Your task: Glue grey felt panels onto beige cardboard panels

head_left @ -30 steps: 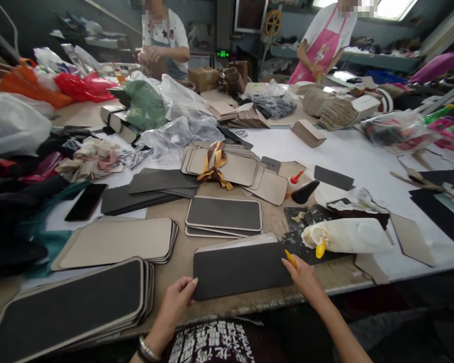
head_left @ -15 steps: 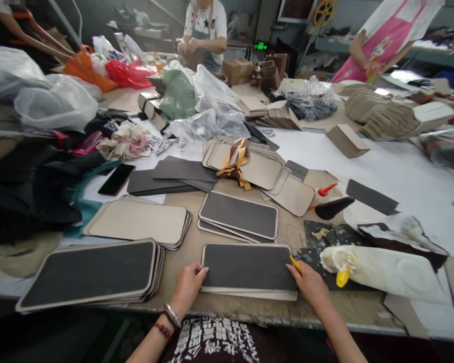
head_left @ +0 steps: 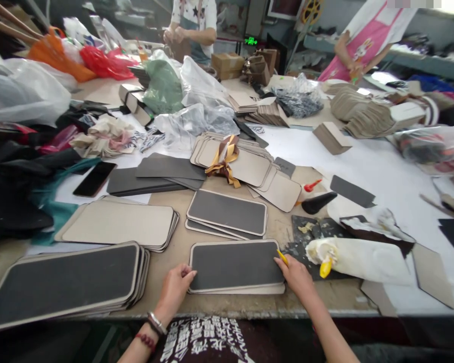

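Observation:
In front of me lies a dark grey rounded board with a beige border (head_left: 234, 266), resting on a beige board whose edge shows beneath it. My left hand (head_left: 176, 287) is closed at its left edge, thumb and curled fingers pinching the corner. A slim yellow tool (head_left: 282, 257), its exact kind unclear, is held in my right hand (head_left: 297, 276), whose fingertips touch the board's right edge. Just behind lie similar bordered boards (head_left: 227, 212). At the left are a stack of dark bordered boards (head_left: 66, 280) and a stack of plain beige boards (head_left: 117, 222).
A white glue-smeared bottle (head_left: 363, 259) lies at right on a dark, crusted sheet (head_left: 300, 239). Behind are a ribbon-tied board stack (head_left: 249, 164), dark sheets (head_left: 170, 169), a phone (head_left: 94, 179) and plastic bags (head_left: 200, 123). Two people stand across the table; another person's arms show at far left.
The view has turned slightly to the right, so everything sits further left. Both hands keep the same places at the board's edges, and the yellow tool stays in my right hand.

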The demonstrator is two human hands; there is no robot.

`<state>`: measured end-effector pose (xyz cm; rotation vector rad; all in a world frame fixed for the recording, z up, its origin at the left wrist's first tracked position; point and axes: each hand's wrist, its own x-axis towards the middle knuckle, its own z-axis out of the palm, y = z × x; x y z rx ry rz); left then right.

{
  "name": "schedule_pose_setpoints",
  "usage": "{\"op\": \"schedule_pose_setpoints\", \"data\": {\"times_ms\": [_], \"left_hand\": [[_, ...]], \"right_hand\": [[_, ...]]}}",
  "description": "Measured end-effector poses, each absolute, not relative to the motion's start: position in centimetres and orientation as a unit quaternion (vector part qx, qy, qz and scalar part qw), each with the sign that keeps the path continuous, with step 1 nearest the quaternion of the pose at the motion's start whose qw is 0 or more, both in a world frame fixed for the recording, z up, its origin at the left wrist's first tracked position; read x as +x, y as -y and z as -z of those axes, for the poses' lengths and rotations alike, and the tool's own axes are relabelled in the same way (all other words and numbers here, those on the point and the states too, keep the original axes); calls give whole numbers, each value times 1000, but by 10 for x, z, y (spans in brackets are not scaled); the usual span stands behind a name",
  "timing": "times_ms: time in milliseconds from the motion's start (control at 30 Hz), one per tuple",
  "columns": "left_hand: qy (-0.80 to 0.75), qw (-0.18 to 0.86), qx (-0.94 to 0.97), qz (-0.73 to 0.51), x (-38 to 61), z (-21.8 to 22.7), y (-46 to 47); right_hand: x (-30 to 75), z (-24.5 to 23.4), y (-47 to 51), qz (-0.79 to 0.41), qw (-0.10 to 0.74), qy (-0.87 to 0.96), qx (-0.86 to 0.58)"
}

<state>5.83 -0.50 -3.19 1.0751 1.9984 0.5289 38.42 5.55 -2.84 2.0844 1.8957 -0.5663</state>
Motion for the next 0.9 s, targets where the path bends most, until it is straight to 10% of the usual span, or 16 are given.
{"op": "schedule_pose_setpoints", "data": {"times_ms": [900], "left_hand": [[-808, 343, 441, -189, 59, 33, 5]], "right_hand": [[393, 24, -61, 198, 120, -630, 741]]}}
